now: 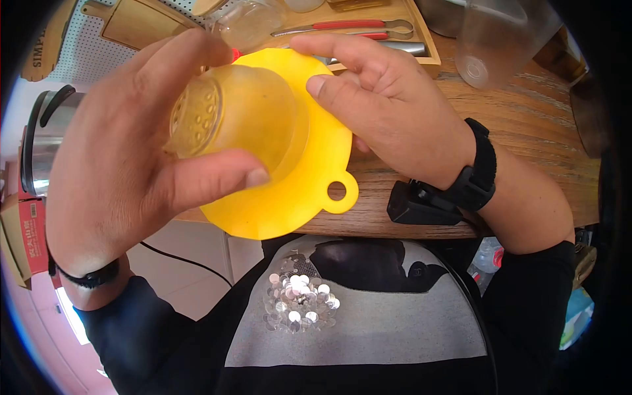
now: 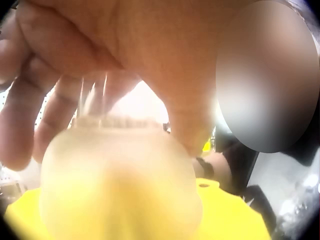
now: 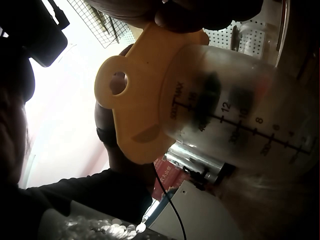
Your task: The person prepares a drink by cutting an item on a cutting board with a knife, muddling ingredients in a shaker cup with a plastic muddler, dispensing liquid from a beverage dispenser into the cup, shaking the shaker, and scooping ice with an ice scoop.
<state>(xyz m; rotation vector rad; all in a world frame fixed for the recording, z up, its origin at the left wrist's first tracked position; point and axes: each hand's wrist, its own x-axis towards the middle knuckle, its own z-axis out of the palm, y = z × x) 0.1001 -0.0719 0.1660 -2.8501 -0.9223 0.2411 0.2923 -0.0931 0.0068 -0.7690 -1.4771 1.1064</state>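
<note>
A round yellow silicone lid [image 1: 263, 214] with a holed tab is held tilted above the front of the table. On its near side stands a translucent dome [image 1: 263, 118] with a narrow, dotted end. My left hand [image 1: 131, 131] spreads around this dome, thumb straight along one side and fingers apart on the other. My right hand [image 1: 388, 99] pinches the lid's rim between thumb and fingers, some of them hidden behind it. In the right wrist view a clear measuring cup [image 3: 240, 110] with black scale marks sits against the lid's other side; the lid hides it in the head view.
A wooden tray [image 1: 431, 39] with red-handled tongs [image 1: 342, 25] lies behind my hands, beside a clear jar [image 1: 247, 26]. A clear plastic cup [image 1: 487, 46] stands at the back right. A metal vessel [image 1: 56, 141] is on the left. The wooden table [image 1: 526, 131] ends close to my body.
</note>
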